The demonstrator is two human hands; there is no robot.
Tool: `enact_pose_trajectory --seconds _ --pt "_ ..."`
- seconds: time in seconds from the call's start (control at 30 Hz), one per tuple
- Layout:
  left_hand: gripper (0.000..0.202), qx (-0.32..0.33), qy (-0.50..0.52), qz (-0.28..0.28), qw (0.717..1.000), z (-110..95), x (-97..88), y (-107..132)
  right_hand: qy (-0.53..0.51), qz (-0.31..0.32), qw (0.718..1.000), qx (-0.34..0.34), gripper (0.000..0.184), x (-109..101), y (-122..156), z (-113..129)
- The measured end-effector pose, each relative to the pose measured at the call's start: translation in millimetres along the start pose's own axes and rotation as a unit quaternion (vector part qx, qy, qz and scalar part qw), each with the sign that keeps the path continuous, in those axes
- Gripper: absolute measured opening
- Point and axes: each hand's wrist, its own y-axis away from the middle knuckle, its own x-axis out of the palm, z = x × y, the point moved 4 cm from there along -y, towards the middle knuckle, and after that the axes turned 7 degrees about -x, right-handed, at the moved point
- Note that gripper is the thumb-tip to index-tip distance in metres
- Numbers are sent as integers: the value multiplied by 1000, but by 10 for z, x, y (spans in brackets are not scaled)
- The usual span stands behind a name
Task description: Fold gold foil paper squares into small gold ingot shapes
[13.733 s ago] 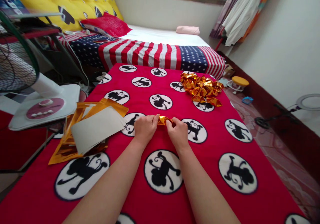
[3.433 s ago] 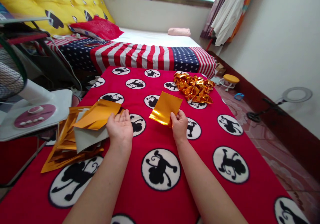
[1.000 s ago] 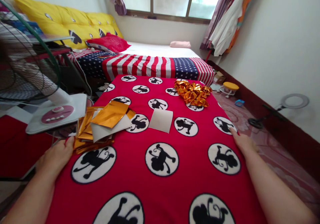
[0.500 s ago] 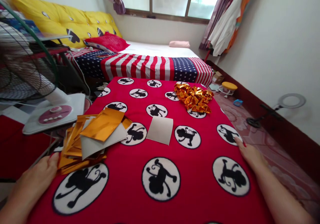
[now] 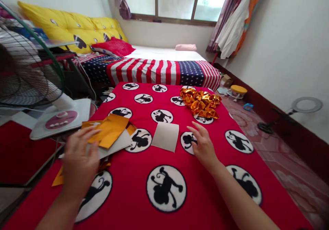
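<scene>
A pale grey sheet of paper point(image 5: 166, 136) lies by itself near the middle of the red cloth point(image 5: 125, 195), which is printed with black figures in white circles. Just to its right hovers my right hand point(image 5: 204, 146), fingers apart and holding nothing. On the left, my left hand point(image 5: 81, 158) is over a loose pile of gold foil papers point(image 5: 113, 129), its fingers spread and partly blurred; the hand hides part of the pile. Folded, crinkled gold foil pieces point(image 5: 202, 101) form a heap at the far right of the cloth.
A fan point(image 5: 61, 112) on a white base stands at the left. Beyond the cloth is a bed point(image 5: 144, 71) with a striped and starred cover. An orange-topped stool point(image 5: 239, 89) and a ring light point(image 5: 307, 105) are on the floor at the right.
Both hands have come inward from the cloth's side edges. My left hand has moved up over the foil pile, and my right hand has moved left toward the grey sheet.
</scene>
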Motion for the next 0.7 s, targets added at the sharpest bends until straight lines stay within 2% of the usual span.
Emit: enact_pose_trajectory --seconds 0.07,0.13,0.17,0.23,0.3,0.37,0.53,0.63,0.7 --pt "43 30 67 98 993 -512 644 -37 -55 38 998 -19 73 292 -99 133" --pt "53 16 137 172 975 -833 1190 5 -98 52 994 6 81 492 -145 142" --pt "58 -13 170 197 965 -918 1393 41 -114 53 992 22 82 556 -155 126" --pt "60 -57 195 225 953 -1004 1646 118 -137 42 988 56 81 623 -158 85" --pt "62 -84 213 238 944 -1031 1741 168 -147 25 986 78 76 638 -146 65" --pt "62 -102 250 262 927 -1038 1756 193 -151 14 985 76 72 631 -129 78" --pt "52 -114 321 294 893 -1005 1702 212 -167 11 986 10 57 560 -95 201" --pt "55 -127 377 311 863 -970 1693 229 -173 18 984 -23 44 496 -73 276" --pt "59 -123 389 319 855 -964 1686 238 -178 36 983 -35 39 480 -49 307"
